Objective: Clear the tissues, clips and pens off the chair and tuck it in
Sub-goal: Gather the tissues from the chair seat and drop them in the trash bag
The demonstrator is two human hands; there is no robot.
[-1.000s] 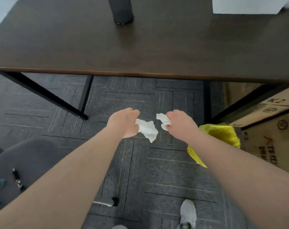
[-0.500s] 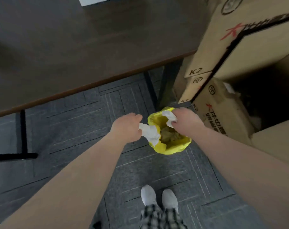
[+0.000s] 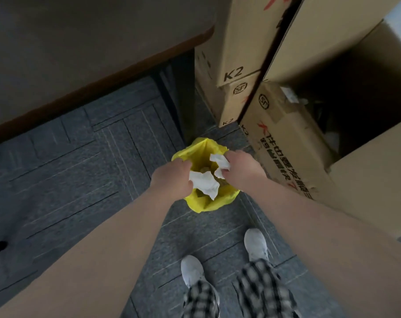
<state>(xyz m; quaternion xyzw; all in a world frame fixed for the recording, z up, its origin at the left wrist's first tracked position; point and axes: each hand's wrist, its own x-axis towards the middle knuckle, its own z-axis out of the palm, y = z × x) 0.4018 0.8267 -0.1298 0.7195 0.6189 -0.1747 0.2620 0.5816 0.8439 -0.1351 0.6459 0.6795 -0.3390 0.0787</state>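
Observation:
My left hand (image 3: 172, 180) grips a crumpled white tissue (image 3: 205, 185) that hangs over the mouth of a small bin lined with a yellow bag (image 3: 214, 203). My right hand (image 3: 242, 172) holds a second, smaller crumpled tissue (image 3: 220, 162) just above the same bin opening. Both hands are side by side over the bin. The chair, the clips and the pens are out of view.
The dark wooden desk (image 3: 80, 53) fills the upper left, its edge above the grey carpet (image 3: 68, 180). Stacked cardboard boxes (image 3: 298, 111) stand right of the bin, one open on top. My white shoes (image 3: 192, 270) stand just below the bin.
The view has swung right and down from the desk and chair to the bin. Both hands, each still holding its tissue, now hover directly over the yellow bag.

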